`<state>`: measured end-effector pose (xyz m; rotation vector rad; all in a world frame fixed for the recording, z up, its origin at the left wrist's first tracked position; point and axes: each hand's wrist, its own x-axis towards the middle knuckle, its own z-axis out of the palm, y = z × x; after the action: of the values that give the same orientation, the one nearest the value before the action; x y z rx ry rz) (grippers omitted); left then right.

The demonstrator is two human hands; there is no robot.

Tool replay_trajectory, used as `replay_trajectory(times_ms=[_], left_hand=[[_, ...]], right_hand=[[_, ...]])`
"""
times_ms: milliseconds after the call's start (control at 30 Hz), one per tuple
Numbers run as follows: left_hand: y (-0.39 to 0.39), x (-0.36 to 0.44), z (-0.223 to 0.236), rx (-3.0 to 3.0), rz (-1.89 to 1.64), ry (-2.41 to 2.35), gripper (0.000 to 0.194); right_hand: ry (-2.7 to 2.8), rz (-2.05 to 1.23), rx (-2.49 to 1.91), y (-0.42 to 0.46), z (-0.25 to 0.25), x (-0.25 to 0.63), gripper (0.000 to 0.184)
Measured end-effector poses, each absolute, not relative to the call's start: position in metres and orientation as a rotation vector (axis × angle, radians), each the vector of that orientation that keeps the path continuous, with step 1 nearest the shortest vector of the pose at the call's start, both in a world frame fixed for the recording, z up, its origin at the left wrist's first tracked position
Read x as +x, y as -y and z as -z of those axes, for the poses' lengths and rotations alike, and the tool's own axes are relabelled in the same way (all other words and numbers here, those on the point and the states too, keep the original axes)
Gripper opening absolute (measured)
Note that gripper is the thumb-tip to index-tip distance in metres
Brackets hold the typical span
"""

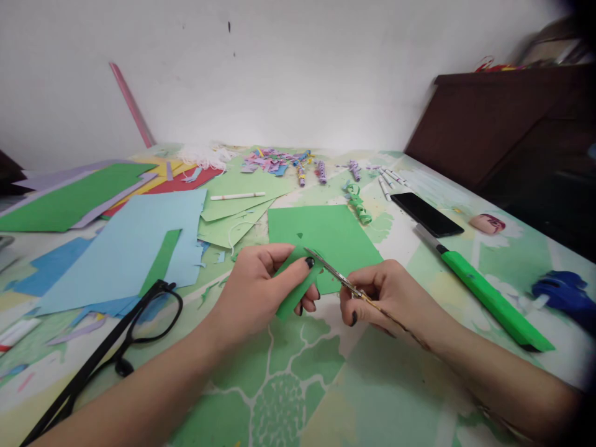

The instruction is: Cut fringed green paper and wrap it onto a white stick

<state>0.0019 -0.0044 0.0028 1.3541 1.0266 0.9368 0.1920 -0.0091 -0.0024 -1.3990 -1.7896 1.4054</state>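
Note:
Between the thumb and fingers of my left hand (265,279) is a small strip of green paper (291,299), held tilted above the table. My right hand (391,298) grips a pair of small scissors (333,271), their blades pointing left and reaching the strip's upper edge near my left thumb. The scissors' handles are mostly hidden in my fingers. Behind both hands a larger green sheet (321,226) lies flat, with tiny green scraps on it. Another green strip (161,264) rests on a light blue sheet (125,242) to the left.
Black eyeglasses (156,316) lie near my left forearm. On the right are a phone (426,213), a green-handled cutter knife (493,298) and a blue object (565,295). Curled paper pieces (357,202), paper scraps (267,160) and coloured sheets (79,192) lie toward the wall.

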Motion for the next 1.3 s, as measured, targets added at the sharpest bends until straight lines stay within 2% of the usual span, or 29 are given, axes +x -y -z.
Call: replay_trajectory(times_ms=[400, 767, 1033, 1300], left_hand=[[0.0042, 0.0019, -0.003, 1.356, -0.929, -1.041, 0.019], [0.0034, 0.0016, -0.0023, 1.376, -0.94, -0.994, 0.02], [0.0037, 0.0016, -0.0035, 1.387, -0.942, -1.018, 0.021], [0.0036, 0.0023, -0.0043, 1.374, -0.937, -1.026, 0.021]], right_hand=[[1.802, -1.383, -1.417, 0.0082, 0.0037, 0.1925, 0.014], [1.809, -1.438, -1.26, 0.0107, 0.0045, 0.1964, 0.035], [1.844, -1.468, -1.156, 0.0123, 0.007, 0.1988, 0.042], [1.825, -1.477, -1.141, 0.0123, 0.0078, 0.1975, 0.041]])
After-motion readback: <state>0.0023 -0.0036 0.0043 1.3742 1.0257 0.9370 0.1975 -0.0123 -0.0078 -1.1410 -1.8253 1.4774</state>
